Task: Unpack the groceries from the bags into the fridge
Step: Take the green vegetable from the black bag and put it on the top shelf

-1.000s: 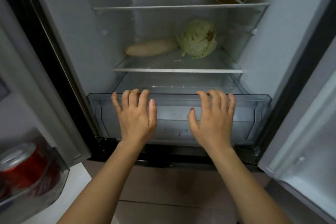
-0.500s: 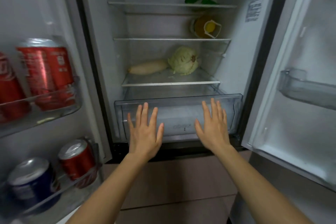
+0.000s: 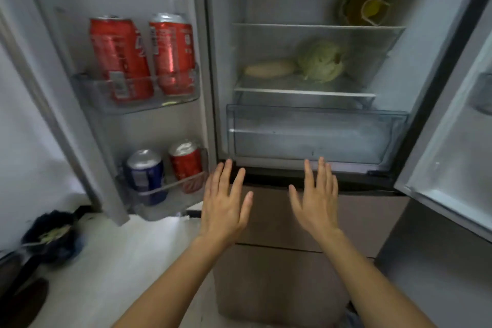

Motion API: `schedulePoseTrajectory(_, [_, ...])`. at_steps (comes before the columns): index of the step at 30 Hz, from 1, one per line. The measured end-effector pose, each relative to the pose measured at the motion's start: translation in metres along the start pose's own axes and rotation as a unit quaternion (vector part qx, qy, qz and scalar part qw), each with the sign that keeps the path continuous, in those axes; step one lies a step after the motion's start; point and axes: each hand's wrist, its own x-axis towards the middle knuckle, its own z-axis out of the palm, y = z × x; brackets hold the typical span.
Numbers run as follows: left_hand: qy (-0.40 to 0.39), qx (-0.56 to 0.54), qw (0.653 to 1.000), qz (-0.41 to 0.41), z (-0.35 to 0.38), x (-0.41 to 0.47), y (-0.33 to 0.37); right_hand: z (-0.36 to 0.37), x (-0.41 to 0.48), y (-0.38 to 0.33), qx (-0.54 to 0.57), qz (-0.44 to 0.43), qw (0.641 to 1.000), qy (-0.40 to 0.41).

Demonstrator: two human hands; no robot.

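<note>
Looking into the fridge, I see its clear drawer shut beneath the shelf bearing a cabbage and a pale root. My left hand and right hand hang just before it, fingers straight and spread, holding nothing. Red cans stand in the door rack.

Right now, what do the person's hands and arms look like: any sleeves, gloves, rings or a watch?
The left hand and the right hand are both bare: no gloves, and no rings show on the fingers. The left forearm and right forearm are bare down to the frame's edge, with no sleeve, watch or bracelet in view. The picture is slightly blurred, so finer marks cannot be told.
</note>
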Motion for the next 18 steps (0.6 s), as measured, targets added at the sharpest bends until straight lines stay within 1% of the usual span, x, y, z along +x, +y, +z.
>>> schedulePoseTrajectory(3, [-0.024,0.046,0.998,-0.041,-0.017,-0.050,-0.001,0.010,-0.034,-0.020,0.042,-0.046,0.997,-0.038])
schedulePoseTrajectory(7, [-0.057,0.106,0.979,-0.164,-0.048,-0.125,-0.006,0.027,-0.083,-0.043,0.093,-0.112,0.986,-0.081])
schedulePoseTrajectory(9, [-0.065,0.135,0.965,-0.213,-0.075,-0.165,-0.017,0.035,-0.102,-0.069,0.124,-0.141,0.978,-0.095])
schedulePoseTrajectory(11, [-0.070,0.168,0.950,-0.255,-0.113,-0.202,-0.031,0.038,-0.122,-0.107,0.157,-0.173,0.965,-0.116])
schedulePoseTrajectory(14, [-0.046,0.225,0.922,-0.311,-0.176,-0.252,-0.052,0.033,-0.158,-0.176,0.199,-0.236,0.939,-0.149])
schedulePoseTrajectory(18, [-0.022,0.279,0.875,-0.394,-0.254,-0.317,-0.080,0.018,-0.211,-0.268,0.234,-0.322,0.899,-0.180])
